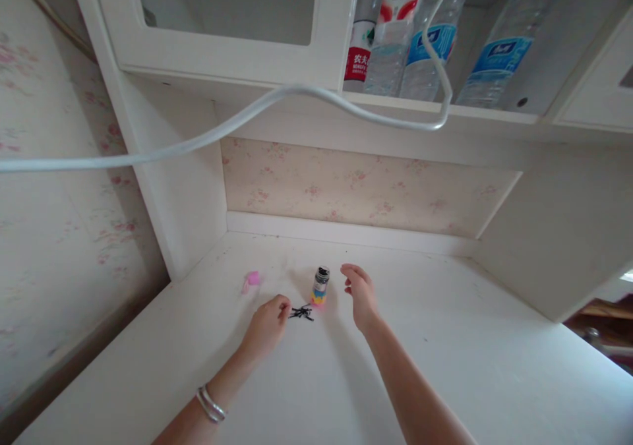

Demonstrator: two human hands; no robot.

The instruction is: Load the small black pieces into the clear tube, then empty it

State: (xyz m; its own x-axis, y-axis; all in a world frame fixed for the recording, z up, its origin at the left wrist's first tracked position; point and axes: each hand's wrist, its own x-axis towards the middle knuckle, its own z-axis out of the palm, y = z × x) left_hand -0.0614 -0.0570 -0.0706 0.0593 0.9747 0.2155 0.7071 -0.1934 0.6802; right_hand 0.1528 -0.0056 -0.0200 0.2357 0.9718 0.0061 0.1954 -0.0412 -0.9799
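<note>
A small clear jar [321, 283] with a blue, yellow and pink lower part stands upright on the white desk, with dark pieces showing at its mouth. In front of it lies a loose pile of short, thin black sticks [301, 312]. My left hand [271, 320] is at the left edge of this pile, its fingers pressed together; whatever may be in the pinch is too small to make out. To the right of the jar, my right hand [359, 291] hangs apart from it, fingers loosely bent and apart, with nothing visible in them. A pink cap-like piece [252, 278] rests farther left.
A white cable [297, 90] runs across the view in front of the cabinet. Several plastic bottles [395, 43] stand on the shelf above. The white desk [430, 372] is bounded by a side panel [182, 188] at left and a flowered wall [356, 184] behind.
</note>
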